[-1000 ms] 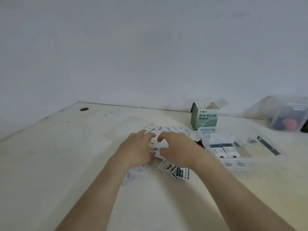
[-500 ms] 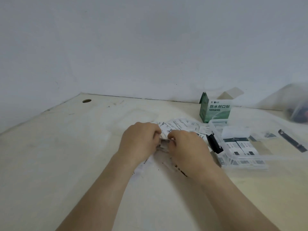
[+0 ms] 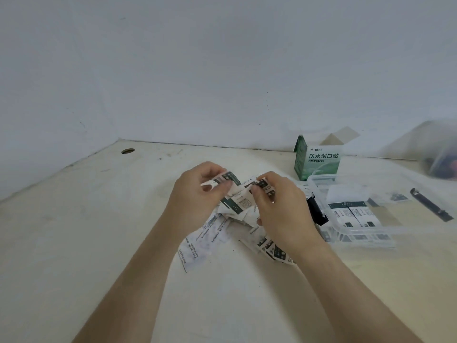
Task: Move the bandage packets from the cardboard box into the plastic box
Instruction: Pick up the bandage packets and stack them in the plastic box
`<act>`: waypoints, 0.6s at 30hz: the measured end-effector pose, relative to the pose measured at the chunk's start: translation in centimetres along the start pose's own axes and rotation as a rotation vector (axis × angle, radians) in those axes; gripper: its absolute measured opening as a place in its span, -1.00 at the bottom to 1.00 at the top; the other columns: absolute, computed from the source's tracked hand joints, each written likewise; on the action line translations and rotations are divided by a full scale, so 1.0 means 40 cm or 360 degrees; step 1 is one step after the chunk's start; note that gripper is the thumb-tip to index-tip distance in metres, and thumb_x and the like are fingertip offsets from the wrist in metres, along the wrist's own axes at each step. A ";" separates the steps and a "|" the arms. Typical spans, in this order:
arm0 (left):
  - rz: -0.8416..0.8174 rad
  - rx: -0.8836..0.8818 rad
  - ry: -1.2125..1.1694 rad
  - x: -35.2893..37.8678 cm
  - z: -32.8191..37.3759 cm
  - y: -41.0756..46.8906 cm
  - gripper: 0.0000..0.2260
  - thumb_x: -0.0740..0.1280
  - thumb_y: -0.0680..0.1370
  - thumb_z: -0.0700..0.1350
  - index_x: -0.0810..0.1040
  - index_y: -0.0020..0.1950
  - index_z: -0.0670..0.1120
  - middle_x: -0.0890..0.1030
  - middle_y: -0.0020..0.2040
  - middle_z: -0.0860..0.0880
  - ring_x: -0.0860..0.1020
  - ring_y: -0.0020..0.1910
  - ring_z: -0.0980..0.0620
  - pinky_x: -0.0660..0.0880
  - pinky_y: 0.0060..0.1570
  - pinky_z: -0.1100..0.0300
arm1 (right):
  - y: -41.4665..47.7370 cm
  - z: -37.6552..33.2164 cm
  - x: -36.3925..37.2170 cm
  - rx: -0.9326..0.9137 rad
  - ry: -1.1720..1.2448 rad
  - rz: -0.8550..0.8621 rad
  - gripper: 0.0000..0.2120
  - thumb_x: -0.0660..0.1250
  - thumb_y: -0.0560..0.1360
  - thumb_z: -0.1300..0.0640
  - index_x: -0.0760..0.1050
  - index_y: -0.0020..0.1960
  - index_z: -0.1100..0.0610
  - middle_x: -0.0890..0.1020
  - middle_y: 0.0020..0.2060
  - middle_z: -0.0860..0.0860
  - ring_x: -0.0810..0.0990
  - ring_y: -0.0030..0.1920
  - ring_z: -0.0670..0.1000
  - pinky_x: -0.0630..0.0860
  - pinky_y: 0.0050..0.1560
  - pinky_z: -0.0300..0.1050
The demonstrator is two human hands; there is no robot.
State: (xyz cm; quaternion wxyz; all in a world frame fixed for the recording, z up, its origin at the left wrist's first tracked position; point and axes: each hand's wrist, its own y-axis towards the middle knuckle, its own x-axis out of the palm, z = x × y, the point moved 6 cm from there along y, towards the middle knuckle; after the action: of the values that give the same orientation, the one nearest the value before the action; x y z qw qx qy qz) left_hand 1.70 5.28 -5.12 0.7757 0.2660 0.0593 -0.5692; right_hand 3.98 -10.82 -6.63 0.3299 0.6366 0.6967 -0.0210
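A pale wall [image 3: 222,70] fills the upper half of the view, and the light wooden bench [image 3: 74,243] meets it along a line that runs across the middle. Clock directions are taken from the two hands at the centre.

At 2 o'clock, by the right edge, stands a blurred clear container [image 3: 437,154] with something dark and red inside. At 3 o'clock lies the clear plastic box [image 3: 371,230], open at the top, with stacked packets [image 3: 351,214] lying flat in it. Behind it, at about 1 o'clock, the green and white cardboard box [image 3: 319,162] stands upright with its top flaps open, just beside the plastic box's far corner.

The left hand [image 3: 195,199] and right hand [image 3: 284,209] are raised above the bench, and between them they pinch one crumpled bunch of bandage packets [image 3: 237,201], thumbs in front and fingers curled behind. The right wrist lies between the camera and the plastic box's near-left corner.

Under the hands a printed leaflet [image 3: 200,243] is spread at 7 o'clock, and loose packets [image 3: 274,251] lie at 5 o'clock, partly covered by the right forearm. A black latch [image 3: 316,211] sits on the plastic box's left wall, touching the right hand's outline. A black strip [image 3: 430,205] lies at 3 o'clock beyond the plastic box. A small round hole [image 3: 127,151] shows in the bench at 10 o'clock.
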 end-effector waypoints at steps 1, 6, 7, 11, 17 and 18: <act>-0.0022 -0.0020 -0.0138 -0.004 0.005 -0.003 -0.90 0.41 0.53 -0.19 0.58 -0.09 0.01 0.70 -0.16 0.07 0.66 -0.11 0.11 0.55 -0.01 0.20 | 0.000 0.003 -0.002 0.0046 0.0099 -0.0004 -0.86 0.25 0.60 0.10 0.48 -0.11 0.11 0.58 -0.21 0.05 0.57 -0.17 0.14 0.61 -0.16 0.15; 0.0019 -0.0148 -0.0471 -0.008 0.010 -0.013 -0.88 0.38 0.54 -0.15 0.61 0.06 -0.13 0.72 -0.14 -0.09 0.69 -0.14 -0.10 0.61 0.00 -0.02 | -0.006 -0.004 -0.002 0.0292 0.0681 -0.0124 -0.96 0.37 0.55 0.22 0.52 -0.07 0.15 0.68 -0.21 0.11 0.65 -0.32 -0.06 0.62 -0.36 -0.16; 0.0006 -0.0165 -0.0519 -0.006 0.011 -0.015 -0.88 0.38 0.54 -0.16 0.63 0.05 -0.13 0.72 -0.13 -0.11 0.68 -0.13 -0.12 0.61 0.01 -0.06 | -0.006 -0.007 -0.004 0.0297 0.0747 -0.0113 -0.92 0.40 0.52 0.23 0.51 -0.09 0.12 0.68 -0.23 0.11 0.62 -0.36 -0.08 0.58 -0.38 -0.21; -0.0093 -0.0198 -0.0531 0.009 0.016 -0.022 -0.83 0.42 0.49 -0.18 0.65 0.06 -0.17 0.72 -0.11 -0.12 0.68 -0.15 -0.11 0.63 -0.02 -0.01 | -0.003 0.008 -0.006 0.0448 0.1090 0.0005 -0.82 0.49 0.44 0.22 0.54 -0.02 0.09 0.58 -0.27 0.14 0.57 -0.37 -0.07 0.51 -0.37 -0.27; -0.0265 -0.0239 -0.0714 0.029 0.017 -0.024 -0.62 0.47 0.33 -0.14 0.62 0.14 -0.13 0.71 -0.14 -0.22 0.67 -0.20 -0.12 0.61 -0.18 0.15 | -0.012 0.016 0.023 0.0595 0.1413 -0.0176 -0.79 0.37 0.54 0.15 0.63 0.02 0.30 0.69 -0.10 0.24 0.66 -0.15 0.16 0.63 -0.03 0.07; -0.0266 -0.0250 -0.0686 0.031 0.014 -0.024 -0.61 0.47 0.33 -0.14 0.61 0.15 -0.13 0.70 -0.15 -0.22 0.67 -0.20 -0.13 0.62 -0.17 0.15 | -0.015 0.015 0.028 0.0594 0.1387 -0.0209 -0.79 0.35 0.55 0.13 0.62 0.05 0.27 0.69 -0.05 0.26 0.67 -0.09 0.22 0.62 0.05 0.17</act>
State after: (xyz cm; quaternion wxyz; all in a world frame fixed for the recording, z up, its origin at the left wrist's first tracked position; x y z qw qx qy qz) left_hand 1.14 3.77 -5.45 0.7388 0.0715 -0.0418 -0.6688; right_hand 3.74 -10.23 -7.88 -0.1148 0.5892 0.7932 0.1023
